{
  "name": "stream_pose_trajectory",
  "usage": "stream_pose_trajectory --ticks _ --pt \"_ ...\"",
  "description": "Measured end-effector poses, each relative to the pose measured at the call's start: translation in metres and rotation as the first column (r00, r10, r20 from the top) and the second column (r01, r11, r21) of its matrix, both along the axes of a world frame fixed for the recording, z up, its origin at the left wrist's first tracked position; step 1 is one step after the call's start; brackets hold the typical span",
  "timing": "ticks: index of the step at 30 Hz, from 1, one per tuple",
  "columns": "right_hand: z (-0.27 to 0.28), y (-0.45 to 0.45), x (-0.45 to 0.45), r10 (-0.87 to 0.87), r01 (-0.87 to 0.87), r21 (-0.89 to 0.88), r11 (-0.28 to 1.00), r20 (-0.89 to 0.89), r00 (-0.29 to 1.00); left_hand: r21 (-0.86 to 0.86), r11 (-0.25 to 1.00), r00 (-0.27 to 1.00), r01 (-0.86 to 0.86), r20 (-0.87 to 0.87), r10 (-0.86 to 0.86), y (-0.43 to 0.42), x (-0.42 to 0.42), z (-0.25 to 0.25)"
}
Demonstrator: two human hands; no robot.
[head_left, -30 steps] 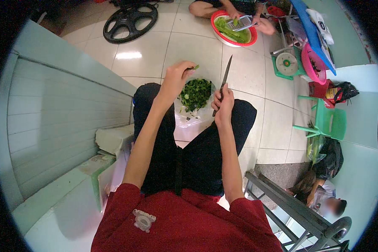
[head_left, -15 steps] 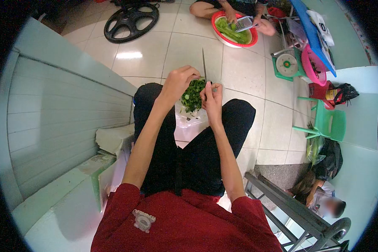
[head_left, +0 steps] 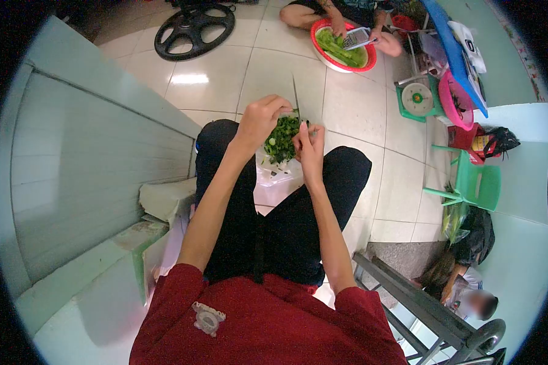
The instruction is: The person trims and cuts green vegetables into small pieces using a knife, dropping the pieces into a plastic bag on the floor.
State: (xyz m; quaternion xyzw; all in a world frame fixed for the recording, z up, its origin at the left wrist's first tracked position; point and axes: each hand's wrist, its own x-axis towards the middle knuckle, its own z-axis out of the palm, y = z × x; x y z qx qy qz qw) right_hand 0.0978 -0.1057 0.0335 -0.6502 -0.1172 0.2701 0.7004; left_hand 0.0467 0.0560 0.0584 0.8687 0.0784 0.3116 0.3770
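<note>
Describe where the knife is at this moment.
In the head view, the knife is in the person's right hand, its blade pointing away from the body, just right of the left hand and close to the chopped greens.

Metal knife blade point(head_left: 296, 97); glossy plastic sheet point(head_left: 278, 178); smooth, shiny floor tiles point(head_left: 352, 115).

A pale tiled floor point(head_left: 402, 176) catches a white glare point(head_left: 189, 78) at far left. A panelled partition point(head_left: 97, 152) lines the left; a green chair point(head_left: 469, 176) stands right, beside a pale-green wall point(head_left: 525, 176).
</note>
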Motion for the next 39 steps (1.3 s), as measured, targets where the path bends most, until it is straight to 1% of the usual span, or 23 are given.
stream_pose_trajectory --ticks 1,3,4,6,10,12,19,21,22,24,28,30,31,33,34,36,37,39 --pt "0.002 -0.002 -0.001 0.001 -0.001 0.001 1.000 0.002 1.000 0.001 1.000 1.000 -0.001 0.002 0.001 0.000 0.001 0.000" --pt "0.008 -0.006 -0.003 0.013 -0.015 -0.007 1.000 -0.153 0.988 0.015 1.000 0.998 -0.007 0.055 0.006 0.000 0.001 -0.001" --pt "0.008 -0.008 -0.003 0.017 -0.018 -0.005 1.000 -0.152 0.988 0.016 1.000 0.998 -0.010 0.056 0.009 0.000 0.001 -0.002" --pt "0.007 -0.013 -0.002 0.046 -0.049 -0.004 0.999 -0.242 0.969 0.002 1.000 0.998 -0.021 0.065 0.021 0.000 0.001 -0.003" --pt "0.008 -0.017 -0.002 0.070 -0.071 0.006 0.997 -0.270 0.960 0.030 0.999 0.997 -0.012 0.070 0.010 0.000 0.001 -0.003" --pt "0.008 -0.018 -0.003 0.053 -0.063 -0.023 0.998 -0.294 0.954 0.014 1.000 0.997 -0.020 0.069 0.019 0.000 0.001 -0.002" --pt "0.010 -0.023 -0.002 0.044 -0.059 -0.040 0.997 -0.303 0.952 0.019 0.999 0.999 -0.026 0.042 0.025 -0.003 0.003 -0.002" --pt "0.010 -0.027 -0.002 0.065 -0.085 -0.050 0.995 -0.316 0.947 -0.033 0.997 0.996 -0.064 0.059 0.066 -0.003 0.004 -0.001" --pt "0.011 -0.028 -0.002 0.068 -0.088 -0.051 0.995 -0.316 0.946 -0.034 0.997 0.996 -0.068 0.059 0.070 -0.002 0.003 -0.001" --pt "0.012 -0.031 -0.002 0.057 -0.106 -0.121 0.987 -0.353 0.934 -0.135 0.987 0.991 -0.087 0.089 0.100 0.001 0.003 0.000" --pt "0.010 -0.033 0.000 0.022 -0.074 -0.140 0.987 -0.342 0.939 -0.143 0.986 0.991 -0.085 0.090 0.098 0.002 0.002 0.002" --pt "0.006 -0.032 0.004 -0.030 0.012 -0.068 0.998 -0.277 0.960 -0.136 0.988 0.997 -0.074 0.024 0.078 0.004 0.002 0.001" --pt "0.006 -0.030 0.004 -0.034 0.015 -0.070 0.997 -0.279 0.960 -0.138 0.988 0.997 -0.071 0.022 0.075 0.005 0.002 0.000" --pt "0.006 -0.027 0.003 -0.048 0.047 -0.012 0.999 -0.159 0.986 -0.107 0.993 0.999 -0.045 0.004 0.046 0.005 0.005 -0.002" --pt "0.006 -0.025 0.003 -0.052 0.050 -0.013 0.999 -0.158 0.986 -0.107 0.993 0.999 -0.042 0.005 0.042 0.003 0.006 -0.003" --pt "0.004 -0.020 0.003 -0.006 0.006 -0.003 1.000 -0.067 0.998 -0.122 0.992 0.999 -0.006 0.031 0.010 0.000 0.007 -0.004" --pt "0.004 -0.018 0.002 0.010 -0.010 0.001 1.000 -0.064 0.998 -0.122 0.993 1.000 -0.005 0.030 0.008 0.000 0.007 -0.004" --pt "0.001 -0.014 0.004 0.020 -0.019 0.022 1.000 -0.069 0.997 -0.132 0.991 0.998 0.034 -0.056 -0.042 0.000 0.005 -0.004"
